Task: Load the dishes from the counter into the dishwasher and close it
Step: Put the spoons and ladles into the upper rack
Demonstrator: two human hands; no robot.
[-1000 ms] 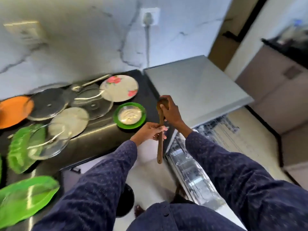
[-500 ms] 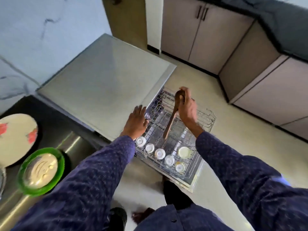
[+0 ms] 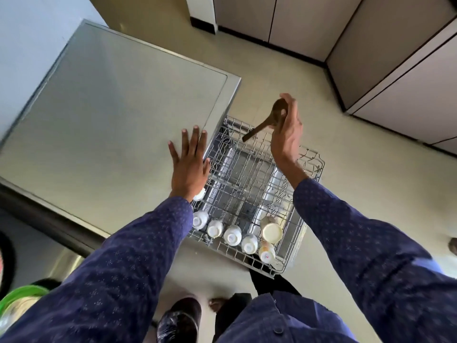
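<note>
Pinched at its bowl end, the wooden spoon (image 3: 265,122) hangs from the right hand (image 3: 286,134), whose fingers and thumb curl round the bowl while the handle slants down toward seven o'clock, its tip just above the far rim of the pulled-out dishwasher rack (image 3: 310,184); whether the tip touches the wire cannot be told. Spread flat with straight fingers, the left hand (image 3: 189,167) rests on the grey top of the dishwasher (image 3: 111,120) at nine o'clock of the rack, holding nothing. Such a spoon is likely light, stiff and not fragile, with a dry grain that should not slip, so a hold at the bowl or mid-handle will serve; being long and thin, it could drop through the wide wire gaps unless laid across the tines or stood in a cutlery holder, and no such holder can be made out here. Inside the rack, a row of small white cups (image 3: 232,235) sits upside down along the near edge at six o'clock, with a larger cream cup (image 3: 272,232) tipped on its side beside them toward five o'clock, and the middle and far part hold only bare wire. Down at eight o'clock a green plate (image 3: 17,297) shows at the corner, still on the counter, so loading looks unfinished
</note>
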